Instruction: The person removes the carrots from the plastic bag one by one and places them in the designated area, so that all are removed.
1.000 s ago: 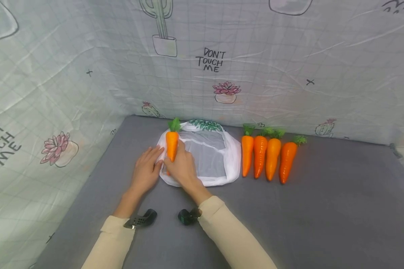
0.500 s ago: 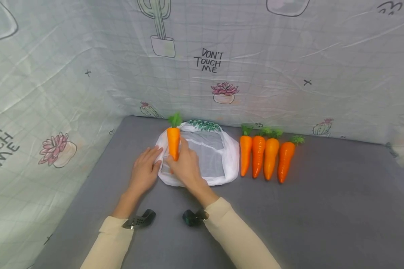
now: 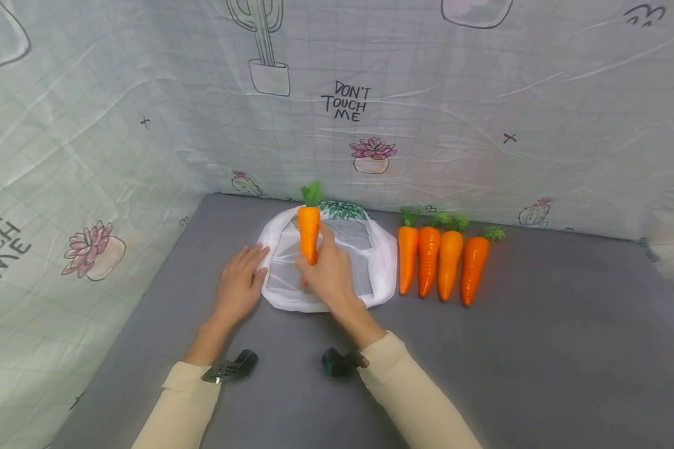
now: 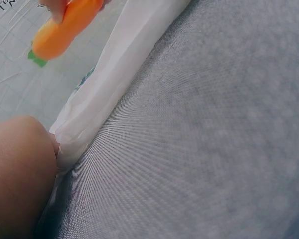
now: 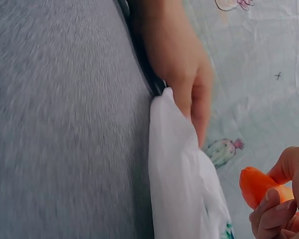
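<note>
My right hand (image 3: 331,268) grips an orange carrot (image 3: 309,226) with a green leafy top, holding it over a white bag (image 3: 383,274). The carrot's tip pokes out below the thumb, and its middle is hidden by the hand. In the right wrist view, fingers and thumb wrap the carrot (image 5: 254,185). The bag lies with its mouth facing up and its rim folded outward. My left hand (image 3: 240,280) rests at the bag's left rim, fingers extended. In the left wrist view, the carrot (image 4: 62,35) shows above the bag's edge (image 4: 109,94).
Several more carrots (image 3: 429,259) lie side by side right of the bag, leaves pointing away from me. Beneath everything is a grey table (image 3: 539,349). A printed cloth backdrop (image 3: 449,125) stands behind and to the left.
My right hand has moved with the carrot from the bag's left side rightward toward its middle, and the carrot appears higher. The left hand stays at the left rim.
</note>
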{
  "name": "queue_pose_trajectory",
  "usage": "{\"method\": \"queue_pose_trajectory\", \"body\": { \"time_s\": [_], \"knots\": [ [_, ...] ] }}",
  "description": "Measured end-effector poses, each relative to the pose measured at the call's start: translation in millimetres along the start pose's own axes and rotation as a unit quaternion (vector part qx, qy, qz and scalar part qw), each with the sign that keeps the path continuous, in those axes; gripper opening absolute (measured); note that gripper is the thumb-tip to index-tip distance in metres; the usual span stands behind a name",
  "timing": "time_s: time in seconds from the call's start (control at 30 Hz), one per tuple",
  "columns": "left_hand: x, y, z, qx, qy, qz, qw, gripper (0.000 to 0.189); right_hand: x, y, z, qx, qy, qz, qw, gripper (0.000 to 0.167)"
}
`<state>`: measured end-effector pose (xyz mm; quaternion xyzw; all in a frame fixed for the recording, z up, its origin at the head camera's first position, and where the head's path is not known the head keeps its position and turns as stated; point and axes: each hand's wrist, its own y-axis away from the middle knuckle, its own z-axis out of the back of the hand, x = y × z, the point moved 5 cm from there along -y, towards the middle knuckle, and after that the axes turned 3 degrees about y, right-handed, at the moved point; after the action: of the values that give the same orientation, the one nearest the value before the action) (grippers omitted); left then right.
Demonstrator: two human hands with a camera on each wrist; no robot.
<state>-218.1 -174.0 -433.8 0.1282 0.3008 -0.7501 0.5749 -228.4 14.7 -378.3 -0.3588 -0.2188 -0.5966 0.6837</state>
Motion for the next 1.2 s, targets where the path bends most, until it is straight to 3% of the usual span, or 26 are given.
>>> {"method": "queue_pose_trajectory", "body": {
  "time_s": [0.57, 0.77, 0.9, 1.2],
  "knots": [
    [0.5, 0.4, -2.4, -0.009, -0.001, -0.017, 0.9998, 0.041, -28.5, 5.2, 62.2, -0.067, 0.039, -0.003, 0.9970, 0.067],
    [2.2, 0.8, -0.9, -0.010, 0.000, -0.017, 0.9998, 0.042, -43.8, 5.5, 79.9, -0.068, 0.032, -0.024, 0.9969, 0.069],
    [4.0, 0.9, -1.8, -0.003, -0.003, -0.014, 0.9999, 0.042, -55.0, 7.1, 91.6, -0.065, 0.054, -0.040, 0.9956, 0.069],
    [3.4, 1.4, -0.9, -0.005, -0.002, -0.016, 0.9999, 0.042, -77.8, 10.3, 127.7, -0.104, 0.098, -0.027, 0.9894, 0.069]
  ]
}}
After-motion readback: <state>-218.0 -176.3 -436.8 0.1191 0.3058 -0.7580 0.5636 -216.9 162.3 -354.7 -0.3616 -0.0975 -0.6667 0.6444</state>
